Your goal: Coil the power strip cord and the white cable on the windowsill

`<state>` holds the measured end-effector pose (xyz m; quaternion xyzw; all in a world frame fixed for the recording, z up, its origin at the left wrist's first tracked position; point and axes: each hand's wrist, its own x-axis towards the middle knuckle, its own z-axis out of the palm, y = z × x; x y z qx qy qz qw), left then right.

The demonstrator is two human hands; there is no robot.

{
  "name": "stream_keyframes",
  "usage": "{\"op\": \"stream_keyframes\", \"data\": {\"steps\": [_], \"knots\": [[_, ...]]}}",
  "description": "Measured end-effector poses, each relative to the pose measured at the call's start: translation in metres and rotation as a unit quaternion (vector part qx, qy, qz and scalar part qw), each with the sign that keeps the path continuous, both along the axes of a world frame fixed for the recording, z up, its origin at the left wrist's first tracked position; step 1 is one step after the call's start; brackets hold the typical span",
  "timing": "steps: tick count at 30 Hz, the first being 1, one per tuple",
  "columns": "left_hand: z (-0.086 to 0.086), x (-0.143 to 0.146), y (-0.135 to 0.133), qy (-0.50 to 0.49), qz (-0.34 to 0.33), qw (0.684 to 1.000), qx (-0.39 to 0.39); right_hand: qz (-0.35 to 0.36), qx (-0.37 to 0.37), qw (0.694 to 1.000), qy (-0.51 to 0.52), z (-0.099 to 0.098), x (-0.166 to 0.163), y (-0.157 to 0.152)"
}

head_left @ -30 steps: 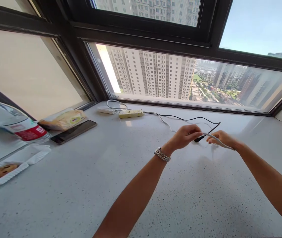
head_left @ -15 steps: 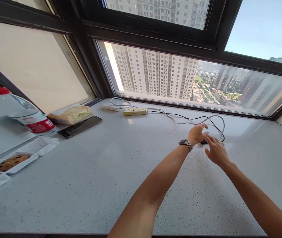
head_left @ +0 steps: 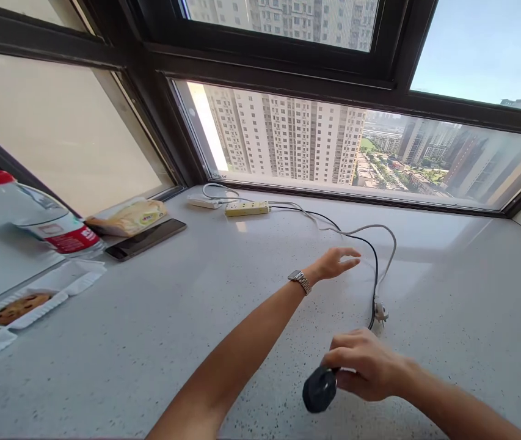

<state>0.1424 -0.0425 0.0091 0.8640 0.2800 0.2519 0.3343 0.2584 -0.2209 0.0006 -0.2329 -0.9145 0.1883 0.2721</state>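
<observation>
My right hand [head_left: 365, 370] is closed around a black plug [head_left: 319, 388], held near the front of the grey speckled counter [head_left: 150, 342]. Its black cable [head_left: 374, 275] runs back from my fingers toward the yellow power strip [head_left: 247, 209] by the window. A white cable [head_left: 386, 250] loops beside it and ends in a white plug [head_left: 380, 310] lying on the counter. My left hand [head_left: 336, 264], with a metal watch on the wrist, hovers open over the counter left of the two cables, fingers stretched out and holding nothing.
At the left stand a water bottle [head_left: 35, 217] with a red cap, a snack packet [head_left: 127, 218], a dark phone [head_left: 145, 239] and white trays with cookies [head_left: 22, 305]. A white adapter [head_left: 204, 202] lies beside the power strip. The window frame closes the back edge.
My right hand has taken the black plug and drawn it toward me across the counter. My left hand has let go of the cables and opened. The white plug now lies on the counter.
</observation>
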Motion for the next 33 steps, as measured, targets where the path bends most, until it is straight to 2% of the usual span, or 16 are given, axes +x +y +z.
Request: {"op": "stream_keyframes", "data": {"steps": [2, 3, 7, 10, 13, 16, 18, 19, 21, 22, 23, 24, 25, 28, 30, 33], "knots": [[0.002, -0.018, -0.014, -0.054, -0.059, 0.993, -0.088, 0.029, 0.006, 0.994, 0.101, 0.010, -0.014, -0.009], [0.001, -0.026, -0.023, -0.097, -0.085, 0.981, -0.145, 0.001, 0.000, 0.988, 0.152, 0.015, -0.017, -0.005], [-0.005, -0.041, -0.060, -0.269, -0.102, 0.906, -0.311, -0.259, -0.051, 0.929, 0.259, 0.023, -0.025, 0.038], [-0.009, -0.036, -0.075, -0.369, 0.019, 0.879, -0.301, -0.303, -0.031, 0.929, 0.209, 0.011, -0.031, 0.060], [-0.004, -0.040, -0.070, -0.495, 0.148, 0.804, -0.293, -0.278, 0.023, 0.955, 0.097, -0.016, -0.022, 0.058], [0.007, -0.066, -0.055, -0.592, 0.215, 0.718, -0.299, -0.241, 0.016, 0.970, -0.034, -0.038, 0.029, 0.064], [0.012, -0.087, -0.047, -0.611, 0.246, 0.698, -0.282, -0.257, 0.009, 0.960, -0.106, -0.038, 0.082, 0.082], [0.012, -0.094, -0.045, -0.612, 0.256, 0.697, -0.273, -0.299, 0.002, 0.945, -0.134, -0.033, 0.109, 0.094], [0.009, -0.100, -0.046, -0.597, 0.255, 0.708, -0.278, -0.485, 0.002, 0.865, -0.128, -0.019, 0.149, 0.114], [0.007, -0.097, -0.049, -0.584, 0.244, 0.715, -0.296, -0.570, 0.006, 0.816, -0.093, -0.011, 0.158, 0.119], [0.004, -0.092, -0.053, -0.569, 0.225, 0.721, -0.325, -0.606, 0.014, 0.793, -0.056, -0.004, 0.158, 0.120], [0.001, -0.084, -0.057, -0.552, 0.198, 0.724, -0.364, -0.600, 0.024, 0.800, -0.022, 0.001, 0.150, 0.115], [-0.002, -0.076, -0.062, -0.534, 0.167, 0.723, -0.406, -0.545, 0.032, 0.838, 0.005, 0.003, 0.134, 0.106], [-0.002, -0.058, -0.072, -0.494, 0.076, 0.704, -0.504, -0.292, 0.014, 0.956, -0.024, -0.008, 0.068, 0.071], [0.004, -0.064, -0.072, -0.507, 0.062, 0.693, -0.509, -0.206, 0.009, 0.975, -0.087, -0.020, 0.037, 0.057], [0.022, -0.097, -0.062, -0.620, 0.142, 0.660, -0.400, -0.246, 0.039, 0.960, -0.128, -0.033, 0.032, 0.064]]}}
